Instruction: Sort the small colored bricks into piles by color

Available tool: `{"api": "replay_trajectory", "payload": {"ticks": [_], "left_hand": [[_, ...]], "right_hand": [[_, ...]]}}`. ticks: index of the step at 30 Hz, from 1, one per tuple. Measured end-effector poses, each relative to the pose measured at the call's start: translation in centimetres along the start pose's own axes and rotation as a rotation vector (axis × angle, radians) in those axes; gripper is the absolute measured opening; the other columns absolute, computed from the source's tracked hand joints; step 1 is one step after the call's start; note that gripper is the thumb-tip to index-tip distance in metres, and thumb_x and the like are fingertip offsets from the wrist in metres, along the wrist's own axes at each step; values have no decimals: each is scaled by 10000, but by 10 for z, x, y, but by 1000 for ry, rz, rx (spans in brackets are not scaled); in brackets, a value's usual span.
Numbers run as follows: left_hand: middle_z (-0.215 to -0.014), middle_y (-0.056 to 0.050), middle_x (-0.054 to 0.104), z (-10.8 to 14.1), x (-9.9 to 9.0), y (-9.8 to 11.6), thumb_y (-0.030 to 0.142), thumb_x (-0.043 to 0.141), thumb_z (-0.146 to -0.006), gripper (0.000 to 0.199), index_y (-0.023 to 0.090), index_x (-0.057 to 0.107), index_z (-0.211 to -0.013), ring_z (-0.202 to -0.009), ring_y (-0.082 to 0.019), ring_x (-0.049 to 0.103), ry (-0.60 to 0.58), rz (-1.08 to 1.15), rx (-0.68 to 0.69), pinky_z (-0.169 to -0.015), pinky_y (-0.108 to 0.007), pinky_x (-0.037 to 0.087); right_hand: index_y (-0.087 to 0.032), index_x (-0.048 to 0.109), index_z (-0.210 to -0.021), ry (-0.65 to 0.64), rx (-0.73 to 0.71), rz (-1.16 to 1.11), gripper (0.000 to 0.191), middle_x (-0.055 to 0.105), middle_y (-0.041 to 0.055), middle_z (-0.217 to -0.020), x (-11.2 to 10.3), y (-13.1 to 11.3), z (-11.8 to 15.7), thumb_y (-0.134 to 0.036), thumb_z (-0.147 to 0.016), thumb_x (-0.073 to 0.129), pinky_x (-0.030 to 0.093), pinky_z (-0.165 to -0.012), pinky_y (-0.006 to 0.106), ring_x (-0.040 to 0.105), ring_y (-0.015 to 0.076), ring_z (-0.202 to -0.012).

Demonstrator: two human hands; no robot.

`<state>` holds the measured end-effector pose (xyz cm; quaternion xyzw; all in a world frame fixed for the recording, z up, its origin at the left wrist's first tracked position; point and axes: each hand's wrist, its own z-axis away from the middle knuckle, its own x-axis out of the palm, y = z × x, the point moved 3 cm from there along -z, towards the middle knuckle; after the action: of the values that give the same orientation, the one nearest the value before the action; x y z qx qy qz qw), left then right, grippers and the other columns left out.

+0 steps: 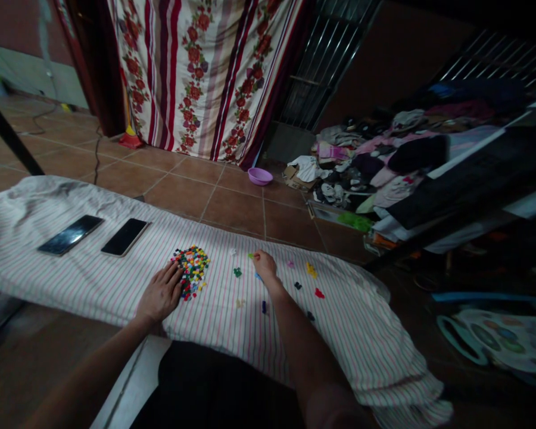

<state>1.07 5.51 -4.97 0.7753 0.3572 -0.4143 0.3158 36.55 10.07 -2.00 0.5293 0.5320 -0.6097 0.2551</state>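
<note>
My left hand (161, 290) lies flat at the near left side of a pile of tiny multicoloured plastic pieces (195, 268), fingertips touching its edge. To the right, the fingers of my right hand (265, 266) are pinched together at a small light green piece (251, 255). Partly under that hand is a blue piece (258, 276). Little groups sorted by colour lie around it: white (233, 252), dark green (237, 272), beige (240, 304), navy (264, 307), pink (290, 263), yellow (311, 270), black (298, 285), red (319, 293) and dark grey (311, 316).
Two phones (125, 237) lie on the left of the striped cloth (84, 286) covering the table. Beyond are a tiled floor, a purple basin (259, 176), a floral curtain (196, 77) and a heap of clothes (384, 155). A pale patterned plastic item (504, 339) stands at right.
</note>
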Motion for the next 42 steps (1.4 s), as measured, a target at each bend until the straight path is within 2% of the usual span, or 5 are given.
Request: {"api": "replay_trajectory", "payload": {"ticks": [11, 16, 22, 32, 42], "left_hand": [[-1427, -171, 533, 1, 1, -1, 339, 373, -968, 456, 113, 582, -1306, -1403, -297, 408, 46, -37, 44, -1089, -469, 436], [-1427, -166, 534, 0, 1, 0, 344, 352, -972, 461, 117, 592, -1295, -1408, -298, 400, 14, -33, 16, -1106, -476, 412], [-1438, -157, 526, 1, 1, 1, 344, 324, -975, 474, 129, 586, -1306, -1414, -289, 391, -3, 1, -19, -1110, -478, 402], [-1447, -146, 520, 1, 2, 1, 334, 349, -969, 467, 134, 568, -1330, -1410, -286, 398, -24, 1, -25, -1108, -473, 395], [-1459, -154, 506, 0, -1, 3, 342, 355, -972, 466, 126, 573, -1322, -1427, -293, 372, -12, 25, -34, -1103, -475, 397]], "right_hand": [[-231, 731, -1040, -101, 88, 55, 302, 753, 31, -989, -4, -2, -1, -131, -891, 489, 456, -758, 215, 679, 153, -898], [-206, 723, -1045, -87, 46, 98, 290, 733, 64, -1028, -11, -13, 5, -138, -916, 473, 444, -794, 238, 664, 174, -946], [-199, 714, -1022, 10, -70, 54, 230, 706, 77, -1049, -13, -38, 14, -146, -897, 529, 431, -815, 250, 641, 180, -964], [-215, 717, -953, -64, -300, -161, 246, 715, 29, -914, 25, -104, 49, -104, -863, 517, 441, -780, 239, 634, 156, -856], [-206, 689, -984, -104, -266, -172, 239, 666, 48, -960, 50, -133, 75, -97, -847, 527, 441, -805, 236, 613, 152, -875]]}}
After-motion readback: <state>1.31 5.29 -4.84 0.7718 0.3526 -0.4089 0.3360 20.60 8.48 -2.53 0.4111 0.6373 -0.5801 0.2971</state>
